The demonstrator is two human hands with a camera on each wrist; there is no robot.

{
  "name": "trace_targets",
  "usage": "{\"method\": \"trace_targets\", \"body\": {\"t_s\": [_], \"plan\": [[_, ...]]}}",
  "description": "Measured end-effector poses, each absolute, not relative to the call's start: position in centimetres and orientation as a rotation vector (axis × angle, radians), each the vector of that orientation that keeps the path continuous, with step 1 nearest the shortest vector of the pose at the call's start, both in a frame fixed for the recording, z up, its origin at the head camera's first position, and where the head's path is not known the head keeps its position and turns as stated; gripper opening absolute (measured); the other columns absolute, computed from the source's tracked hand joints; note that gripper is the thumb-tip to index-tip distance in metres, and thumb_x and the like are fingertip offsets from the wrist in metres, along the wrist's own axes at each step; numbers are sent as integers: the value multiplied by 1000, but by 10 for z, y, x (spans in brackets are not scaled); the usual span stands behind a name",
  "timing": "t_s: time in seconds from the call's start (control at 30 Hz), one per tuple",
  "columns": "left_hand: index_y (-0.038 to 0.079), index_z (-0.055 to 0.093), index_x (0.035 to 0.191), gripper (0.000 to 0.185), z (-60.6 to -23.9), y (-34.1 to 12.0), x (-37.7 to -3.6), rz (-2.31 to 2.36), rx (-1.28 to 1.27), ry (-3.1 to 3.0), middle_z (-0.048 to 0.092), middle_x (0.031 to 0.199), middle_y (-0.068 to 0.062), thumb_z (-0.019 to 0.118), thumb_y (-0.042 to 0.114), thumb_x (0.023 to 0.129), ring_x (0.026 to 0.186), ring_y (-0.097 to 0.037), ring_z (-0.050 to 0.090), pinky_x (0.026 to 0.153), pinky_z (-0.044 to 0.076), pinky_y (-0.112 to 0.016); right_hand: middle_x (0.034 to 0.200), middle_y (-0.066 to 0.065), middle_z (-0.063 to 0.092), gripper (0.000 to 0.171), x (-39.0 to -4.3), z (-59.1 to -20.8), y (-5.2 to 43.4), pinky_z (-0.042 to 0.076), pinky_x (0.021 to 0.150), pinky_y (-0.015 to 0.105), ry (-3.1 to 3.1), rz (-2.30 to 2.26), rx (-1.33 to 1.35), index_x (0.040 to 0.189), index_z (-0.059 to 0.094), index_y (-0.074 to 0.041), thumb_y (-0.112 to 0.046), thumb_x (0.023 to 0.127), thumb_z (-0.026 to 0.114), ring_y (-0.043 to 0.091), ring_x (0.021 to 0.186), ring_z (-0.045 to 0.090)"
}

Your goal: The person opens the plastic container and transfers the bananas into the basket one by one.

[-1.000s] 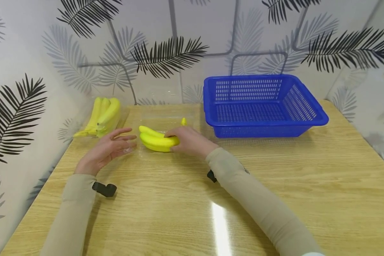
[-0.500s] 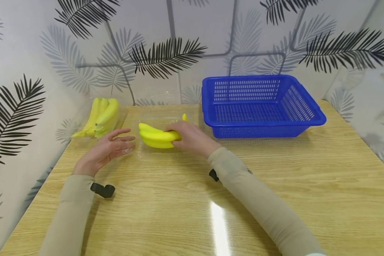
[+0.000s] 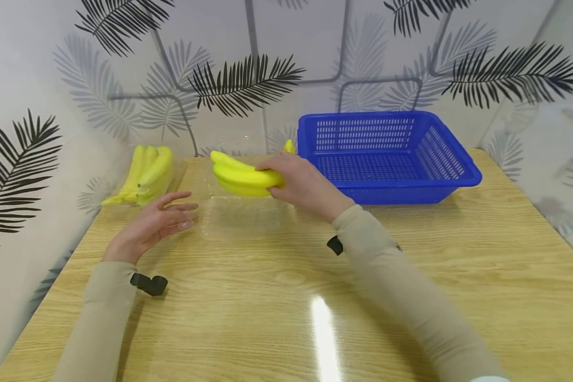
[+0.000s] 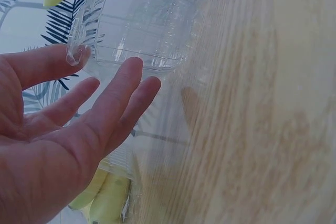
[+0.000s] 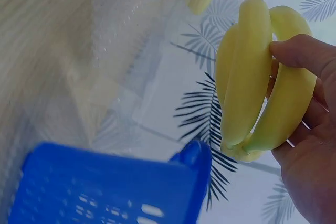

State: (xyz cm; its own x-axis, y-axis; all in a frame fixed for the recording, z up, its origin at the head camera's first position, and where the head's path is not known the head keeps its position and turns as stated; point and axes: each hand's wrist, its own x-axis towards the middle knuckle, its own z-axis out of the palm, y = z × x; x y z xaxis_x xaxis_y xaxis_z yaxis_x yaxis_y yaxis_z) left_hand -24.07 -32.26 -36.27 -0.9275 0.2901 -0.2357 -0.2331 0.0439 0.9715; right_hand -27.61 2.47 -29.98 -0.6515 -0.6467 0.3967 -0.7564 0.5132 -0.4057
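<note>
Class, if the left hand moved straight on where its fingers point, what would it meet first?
Most likely the clear plastic box, just ahead of the left hand; whether they already touch is hard to tell.

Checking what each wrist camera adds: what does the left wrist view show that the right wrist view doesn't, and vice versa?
Left wrist only: the bare left hand's open palm. Right wrist only: the bare right hand gripping curved yellow bananas, and a recognisable blue perforated plastic basket. Both: yellow bananas, clear plastic packaging, wood-grain table and leaf-patterned wall.
</note>
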Motion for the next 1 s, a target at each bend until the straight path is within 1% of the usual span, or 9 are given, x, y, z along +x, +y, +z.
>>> {"method": "trace_targets", "body": {"t_s": [0.07,0.33,0.43,0.6,0.7,0.87,1.0], "plan": [[4,19,155,69,-363,-322,-241,1946,56,1954,26,153,-27,56,0,98,126,-26,53,96,50,-30,119,6,63,42,-277,-295,32,45,96,31,-2539,816,1189,125,64,-8,-2,85,73,20,107,55],[4,19,155,69,-363,-323,-241,1954,72,1944,27,152,-27,57,-1,97,125,-24,55,95,51,-30,115,8,63,42,-280,-282,71,48,89,34,-2532,843,1068,125,64,-6,-1,84,75,21,101,55],[4,20,155,68,-364,-323,-241,1953,84,1946,28,151,-26,57,0,97,124,-24,55,95,51,-30,117,7,64,41,-283,-279,91,47,93,35,-2535,867,1008,124,65,-7,-1,85,75,20,104,56],[8,26,153,63,-365,-324,-241,1945,89,1967,32,150,-23,57,2,98,122,-24,56,95,51,-29,119,6,65,38,-291,-276,128,46,96,38,-2543,882,905,123,65,-8,-3,86,75,20,106,58],[9,28,152,62,-365,-324,-241,1947,87,1968,33,150,-23,58,4,98,122,-23,56,95,51,-29,120,5,65,37,-296,-278,148,46,94,40,-2586,880,823,124,65,-10,-5,88,73,20,104,57],[8,25,154,65,-363,-323,-240,1933,98,1970,30,151,-25,58,4,98,123,-23,56,95,51,-29,121,6,64,37,-302,-287,178,46,92,43,-2720,893,689,127,64,-12,-10,91,72,24,103,56],[7,23,154,66,-362,-323,-240,1917,103,1974,29,152,-25,58,4,98,123,-24,55,95,51,-29,115,7,65,36,-310,-296,198,46,86,42,-2819,872,648,125,65,-13,-11,90,71,26,97,54]]}}
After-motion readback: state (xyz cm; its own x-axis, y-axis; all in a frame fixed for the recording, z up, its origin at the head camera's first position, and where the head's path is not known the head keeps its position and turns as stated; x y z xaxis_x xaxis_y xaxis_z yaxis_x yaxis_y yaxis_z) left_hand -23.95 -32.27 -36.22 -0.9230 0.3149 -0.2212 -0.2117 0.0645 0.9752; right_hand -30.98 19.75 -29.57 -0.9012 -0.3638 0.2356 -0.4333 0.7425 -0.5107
